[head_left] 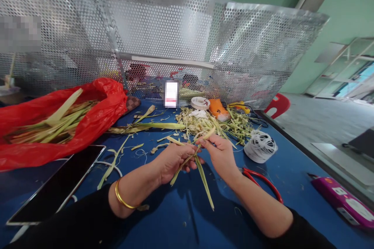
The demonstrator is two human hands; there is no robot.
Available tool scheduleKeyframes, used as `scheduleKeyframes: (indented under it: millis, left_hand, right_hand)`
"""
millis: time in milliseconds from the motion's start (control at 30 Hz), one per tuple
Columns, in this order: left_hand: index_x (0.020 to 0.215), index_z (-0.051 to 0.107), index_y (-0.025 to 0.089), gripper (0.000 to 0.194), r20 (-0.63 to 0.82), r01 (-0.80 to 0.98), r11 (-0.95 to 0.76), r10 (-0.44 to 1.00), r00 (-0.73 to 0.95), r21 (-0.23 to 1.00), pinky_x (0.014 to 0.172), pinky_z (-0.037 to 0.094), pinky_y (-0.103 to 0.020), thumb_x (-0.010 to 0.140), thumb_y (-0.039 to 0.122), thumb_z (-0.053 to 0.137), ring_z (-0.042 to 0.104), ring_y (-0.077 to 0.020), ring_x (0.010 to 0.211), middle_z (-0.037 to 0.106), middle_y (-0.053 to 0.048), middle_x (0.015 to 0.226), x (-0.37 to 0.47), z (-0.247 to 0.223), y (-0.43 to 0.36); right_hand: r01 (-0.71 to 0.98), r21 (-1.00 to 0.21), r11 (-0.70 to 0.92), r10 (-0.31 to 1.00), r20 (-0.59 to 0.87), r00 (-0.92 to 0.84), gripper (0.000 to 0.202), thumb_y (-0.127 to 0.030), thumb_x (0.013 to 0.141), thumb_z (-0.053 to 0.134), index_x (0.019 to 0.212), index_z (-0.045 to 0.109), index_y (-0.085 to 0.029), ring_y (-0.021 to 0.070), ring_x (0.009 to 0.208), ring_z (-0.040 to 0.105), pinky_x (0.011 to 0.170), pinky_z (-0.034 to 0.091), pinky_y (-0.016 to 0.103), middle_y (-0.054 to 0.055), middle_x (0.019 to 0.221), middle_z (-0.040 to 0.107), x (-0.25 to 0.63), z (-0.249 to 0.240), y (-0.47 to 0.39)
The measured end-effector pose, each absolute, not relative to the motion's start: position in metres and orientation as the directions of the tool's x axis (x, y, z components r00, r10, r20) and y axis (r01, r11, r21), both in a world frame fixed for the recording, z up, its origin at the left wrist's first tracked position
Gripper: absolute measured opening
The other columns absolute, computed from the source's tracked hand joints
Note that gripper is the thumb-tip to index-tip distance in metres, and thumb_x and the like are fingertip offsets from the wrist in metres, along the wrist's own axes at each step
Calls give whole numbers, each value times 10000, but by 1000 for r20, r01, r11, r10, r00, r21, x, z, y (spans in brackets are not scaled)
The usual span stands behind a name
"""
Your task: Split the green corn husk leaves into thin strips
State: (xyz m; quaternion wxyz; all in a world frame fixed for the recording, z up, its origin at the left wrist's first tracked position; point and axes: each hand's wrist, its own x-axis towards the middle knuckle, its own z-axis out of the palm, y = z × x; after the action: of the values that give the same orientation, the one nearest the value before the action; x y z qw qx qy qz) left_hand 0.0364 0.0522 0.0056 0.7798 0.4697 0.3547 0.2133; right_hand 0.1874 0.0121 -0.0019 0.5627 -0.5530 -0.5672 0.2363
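Observation:
Both hands meet over the middle of the blue table, working on strips of dried plant leaf (203, 181) that cross one another. My left hand (175, 160) is closed on the strips, thumb pressed near the crossing, with loose ends hanging below it. My right hand (217, 151) pinches a pale strip end (209, 133) just above and right of the crossing. Part of the left fingers is hidden behind the leaves. Close behind the hands lies a heap of leaf scraps and small knotted pieces (241, 124).
A red plastic bag (108, 97) holding long leaves is at left, near a dark tablet (58, 186). White twine (260, 147), red-handled pliers (264, 181) and a purple box (340, 198) lie right. Behind are a tape roll (200, 103), an orange packet (218, 109) and a perforated metal screen (157, 23).

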Motion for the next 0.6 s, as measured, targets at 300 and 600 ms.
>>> scheduleKeyframes:
  millis: [300, 600]
  left_hand:
    - [870, 672, 115, 198, -406, -15, 521, 682, 607, 853, 442, 395, -160, 696, 204, 641, 607, -88, 512, 731, -104, 788, 40, 12, 50]
    - [988, 658, 138, 337, -311, -295, 524, 780, 543, 799, 672, 502, -208, 665, 72, 591, 696, -174, 828, 745, -86, 864, 39, 20, 53]
  right_hand:
    - [346, -906, 245, 910, 338, 241, 167, -288, 776, 595, 709, 707, -183, 179, 700, 576, 672, 432, 290, 17, 682, 646, 193, 4, 15]
    - [-192, -981, -17, 964, -68, 257, 235, -365, 635, 724, 721, 628, -168, 147, 553, 595, 601, 495, 304, 11, 629, 636, 204, -9, 29]
